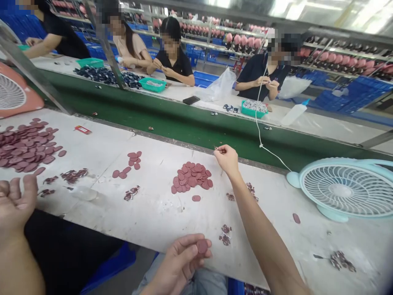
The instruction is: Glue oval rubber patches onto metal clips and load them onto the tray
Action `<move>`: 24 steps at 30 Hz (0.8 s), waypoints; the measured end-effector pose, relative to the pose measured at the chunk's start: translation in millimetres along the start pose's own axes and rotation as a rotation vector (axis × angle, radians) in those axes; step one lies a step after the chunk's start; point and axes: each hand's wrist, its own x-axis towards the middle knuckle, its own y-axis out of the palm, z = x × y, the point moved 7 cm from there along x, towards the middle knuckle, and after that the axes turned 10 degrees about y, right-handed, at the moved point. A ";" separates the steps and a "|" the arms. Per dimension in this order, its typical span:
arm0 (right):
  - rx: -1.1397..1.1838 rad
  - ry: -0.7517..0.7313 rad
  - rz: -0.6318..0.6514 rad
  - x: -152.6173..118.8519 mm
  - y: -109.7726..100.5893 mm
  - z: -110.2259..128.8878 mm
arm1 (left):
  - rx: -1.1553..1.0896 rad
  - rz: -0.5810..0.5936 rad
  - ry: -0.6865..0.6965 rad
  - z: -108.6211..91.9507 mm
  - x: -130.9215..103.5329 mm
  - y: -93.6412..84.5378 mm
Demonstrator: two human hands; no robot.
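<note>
Low at the table's front edge, my left hand (184,260) pinches a maroon oval piece (202,246) between thumb and fingers. My right hand (227,159) is stretched out to the far edge of the table, beside the green belt (172,135). Its fingertips are closed on a small pale and brown piece (216,148), too small to name. Between the hands lies a heap of maroon oval pieces (192,177), with a single oval piece (196,198) just in front. Small clusters of brown and whitish bits (225,234) lie near my right forearm.
A light blue fan (346,188) stands at the right, its white cord crossing the belt. At far left, a co-worker's hand (18,196) is near a large heap of ovals (27,145) and a clear bottle (81,193). Several people sit across the belt with green baskets (254,108).
</note>
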 end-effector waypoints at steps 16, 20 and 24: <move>0.430 0.414 0.195 -284.9 -30.6 -113.0 | 0.148 0.218 -0.024 33.9 10.1 22.6; 0.422 0.433 0.209 -287.9 -32.2 -114.5 | 0.173 0.263 -0.001 33.1 8.8 22.8; 0.423 0.446 0.226 -290.1 -27.2 -118.1 | 0.192 0.263 0.027 29.3 8.3 20.2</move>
